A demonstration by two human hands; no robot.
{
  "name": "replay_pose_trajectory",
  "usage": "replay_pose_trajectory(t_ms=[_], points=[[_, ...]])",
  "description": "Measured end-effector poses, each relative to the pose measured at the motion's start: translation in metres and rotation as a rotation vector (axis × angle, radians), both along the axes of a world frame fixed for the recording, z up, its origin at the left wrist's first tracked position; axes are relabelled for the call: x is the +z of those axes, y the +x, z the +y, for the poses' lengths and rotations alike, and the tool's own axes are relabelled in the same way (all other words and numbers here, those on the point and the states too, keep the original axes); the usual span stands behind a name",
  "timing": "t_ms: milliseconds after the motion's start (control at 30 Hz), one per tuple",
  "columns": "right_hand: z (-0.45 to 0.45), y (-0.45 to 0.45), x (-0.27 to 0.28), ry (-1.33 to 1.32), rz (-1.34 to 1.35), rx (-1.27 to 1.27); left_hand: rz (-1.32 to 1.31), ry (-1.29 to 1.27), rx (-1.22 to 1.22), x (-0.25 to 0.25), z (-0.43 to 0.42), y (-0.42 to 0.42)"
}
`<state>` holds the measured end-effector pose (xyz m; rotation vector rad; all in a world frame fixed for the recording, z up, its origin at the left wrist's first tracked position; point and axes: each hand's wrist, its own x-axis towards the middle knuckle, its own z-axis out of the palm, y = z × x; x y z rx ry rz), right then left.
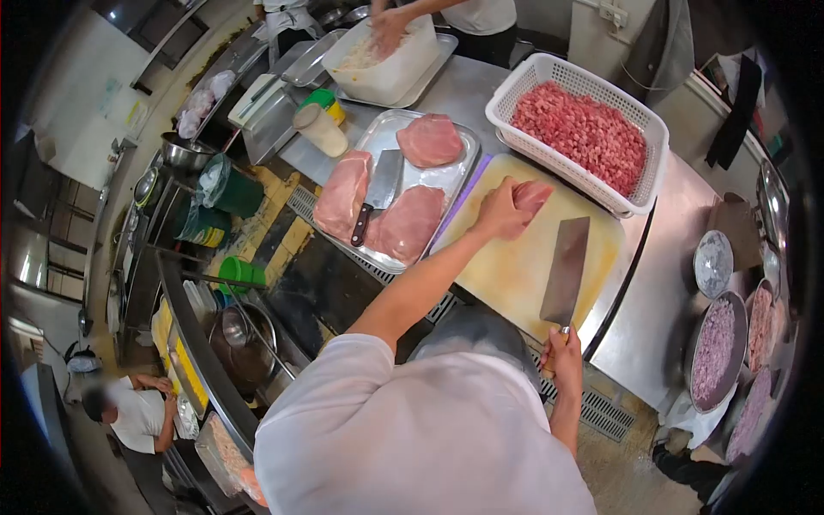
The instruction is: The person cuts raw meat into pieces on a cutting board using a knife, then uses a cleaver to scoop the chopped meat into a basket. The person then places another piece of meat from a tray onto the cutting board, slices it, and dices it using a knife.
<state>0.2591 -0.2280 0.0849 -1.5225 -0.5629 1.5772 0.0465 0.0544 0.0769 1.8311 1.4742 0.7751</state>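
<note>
The steel counter [661,300] carries a pale cutting board [489,266], nearest the person. Beyond the board's far right edge sits a white perforated basket [658,150], heaped with diced meat [584,137]. To the left of the board, a metal tray [429,178] holds three slabs of meat [408,223] and a black-handled cleaver [384,178].

Over the near right part of the board hangs a larger cleaver [566,266]; whether its blade touches the surface, I cannot tell. The fingers of the right hand [564,360] are clenched around its handle, just past the board's near edge.

Smallest is the meat piece [533,197] at the board's far part. The left hand [499,210] grasps it from the left, fingers against its side and top, with the larger blade apart from it.
</note>
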Motion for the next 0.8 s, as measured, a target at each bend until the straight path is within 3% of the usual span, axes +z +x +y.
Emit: replay_pose_trajectory(t_ms=[33,133,233,300,400,500,700,800], points=[[0.001,0.000,-0.003,0.002,-0.007,0.002,-0.013,-0.051,-0.012,0.031,-0.023,0.013],[0.001,-0.003,-0.012,-0.039,-0.052,-0.051,-0.069,0.639,-0.302,0.000,-0.057,0.026],[0.006,-0.013,0.009,-0.109,-0.166,-0.078,-0.039,0.565,-0.462,-0.042,-0.091,0.019],[0.007,-0.014,0.017,-0.106,-0.193,-0.039,0.083,0.632,-0.464,-0.055,-0.104,0.006],[0.011,-0.019,0.032,-0.063,-0.280,-0.007,0.010,0.472,-0.426,-0.056,-0.107,-0.009],[0.014,-0.024,0.020,-0.038,-0.430,0.082,-0.396,0.123,-0.184,-0.054,-0.117,0.000],[0.020,-0.044,0.044,0.130,-0.685,0.252,-0.235,0.020,-0.128,-0.038,-0.130,0.010],[0.021,-0.043,0.046,0.090,-0.698,0.244,-0.424,0.059,0.058,-0.062,-0.122,0.016]])
